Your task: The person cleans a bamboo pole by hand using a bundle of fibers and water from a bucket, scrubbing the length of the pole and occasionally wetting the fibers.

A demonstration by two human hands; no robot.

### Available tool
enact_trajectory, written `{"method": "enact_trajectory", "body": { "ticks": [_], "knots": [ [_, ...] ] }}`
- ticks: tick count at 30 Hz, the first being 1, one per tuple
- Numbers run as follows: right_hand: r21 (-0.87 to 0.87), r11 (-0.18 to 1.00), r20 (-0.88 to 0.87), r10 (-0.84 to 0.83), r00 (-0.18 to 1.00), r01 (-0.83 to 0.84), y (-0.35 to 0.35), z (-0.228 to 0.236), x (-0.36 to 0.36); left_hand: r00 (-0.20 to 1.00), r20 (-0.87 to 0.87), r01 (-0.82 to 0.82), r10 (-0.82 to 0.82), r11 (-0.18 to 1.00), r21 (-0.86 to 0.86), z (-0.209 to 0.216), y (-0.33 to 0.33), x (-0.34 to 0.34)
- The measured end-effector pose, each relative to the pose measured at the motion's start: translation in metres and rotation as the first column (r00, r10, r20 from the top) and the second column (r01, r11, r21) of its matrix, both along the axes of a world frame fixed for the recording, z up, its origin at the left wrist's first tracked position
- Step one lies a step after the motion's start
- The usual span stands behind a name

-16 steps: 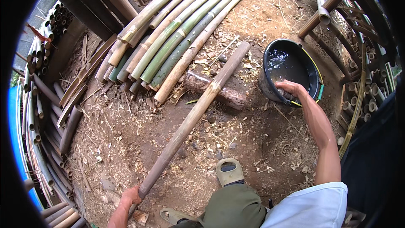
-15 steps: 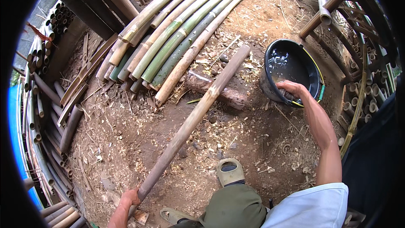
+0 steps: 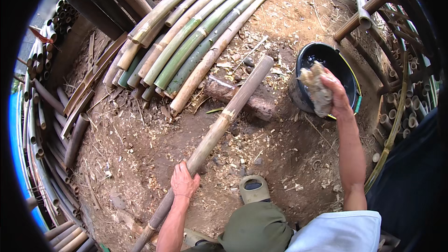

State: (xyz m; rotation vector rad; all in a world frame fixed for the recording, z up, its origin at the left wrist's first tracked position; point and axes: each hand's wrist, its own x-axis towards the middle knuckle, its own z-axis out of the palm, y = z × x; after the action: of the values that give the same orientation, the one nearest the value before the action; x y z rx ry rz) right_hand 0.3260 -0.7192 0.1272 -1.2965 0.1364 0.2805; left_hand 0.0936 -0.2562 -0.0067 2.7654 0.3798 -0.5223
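A long brown bamboo pole (image 3: 206, 144) slants across the middle, from the lower left up to the right. My left hand (image 3: 185, 180) is closed around its lower part, fingers over the top. The far end passes over a short, wet-looking log (image 3: 261, 107) on the ground; whether they touch is hard to tell. At the right, my right hand (image 3: 338, 92) grips a soggy tan, fibrous wad (image 3: 317, 87) above a black bucket (image 3: 302, 100). The wad and hand cover much of the bucket's inside. A yellow-and-green handle (image 3: 358, 105) hangs along the bucket's right rim.
Several cut bamboo poles (image 3: 198, 42) lie side by side at the back. Split bamboo pieces (image 3: 84, 105) and stacked poles line the left. A bamboo rack (image 3: 368, 7) stands at the right. Wood chips litter the dirt floor around my sandalled foot (image 3: 254, 188).
My right hand has risen from inside the bucket, bringing the dripping-wet wad into view. My left hand now grips farther up the pole, which has shifted toward me.
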Motion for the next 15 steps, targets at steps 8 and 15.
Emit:
{"method": "enact_trajectory", "body": {
  "ticks": [8, 15],
  "knots": [
    [-0.797, 0.264, 0.597, 0.486, 0.639, 0.544, 0.151, -0.165, 0.064, 0.991, -0.128, -0.054, 0.047, 0.997, -0.05, 0.011, 0.01, 0.02],
    [-0.739, 0.556, 0.673, 0.622, 0.401, 0.38, 0.246, -0.166, -0.048, 0.929, -0.368, -0.105, 0.041, 0.982, -0.157, 0.017, 0.037, 0.021]
  ]
}}
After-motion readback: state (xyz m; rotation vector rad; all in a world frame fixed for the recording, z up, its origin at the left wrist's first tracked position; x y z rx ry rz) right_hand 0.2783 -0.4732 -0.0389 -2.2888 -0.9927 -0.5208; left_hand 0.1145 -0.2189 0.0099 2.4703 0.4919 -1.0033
